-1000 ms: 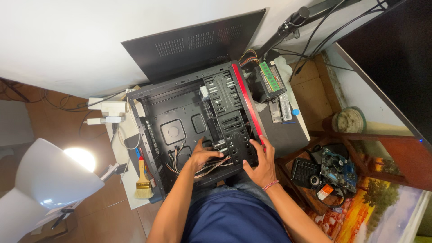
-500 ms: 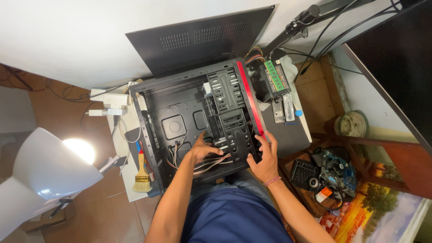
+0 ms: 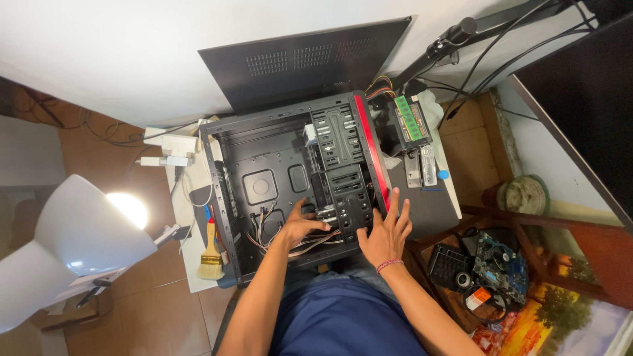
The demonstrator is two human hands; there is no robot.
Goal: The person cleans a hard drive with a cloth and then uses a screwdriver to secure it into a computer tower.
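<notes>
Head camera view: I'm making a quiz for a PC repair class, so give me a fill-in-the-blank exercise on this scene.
1. The open computer case has a stripe of ____ colour along its front edge.
2. The left hand reaches inside the case, among the loose ____ at its bottom.
3. The right hand wears a bracelet on its ____.
4. Left of the case lies a wooden-handled ____, near the lit lamp.

Missing words: red; cables; wrist; brush

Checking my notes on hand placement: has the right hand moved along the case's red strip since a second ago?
No. The right hand rests by the near end of the red strip, as before.
</notes>
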